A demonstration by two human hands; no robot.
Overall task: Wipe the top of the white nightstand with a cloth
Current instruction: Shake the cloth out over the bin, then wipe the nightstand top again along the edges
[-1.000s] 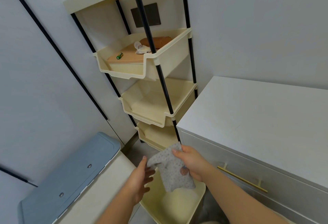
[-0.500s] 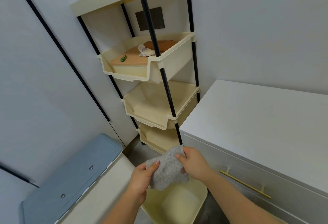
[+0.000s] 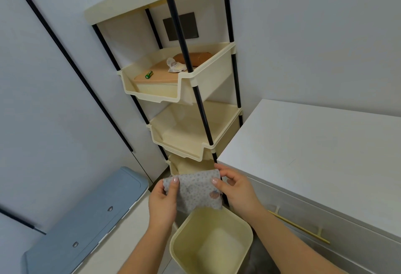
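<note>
While both hands stretch cloth [image 3: 196, 189], white nightstand top [image 3: 314, 154] sits bare beside shelving [image 3: 186, 91].

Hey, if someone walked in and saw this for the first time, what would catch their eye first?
Probably the grey patterned cloth stretched between the left hand and right hand at bottom centre, above a cream square plastic bin. Next, the tall cream tiered shelf with black poles in the corner, and the bare white nightstand top to its right.
</note>
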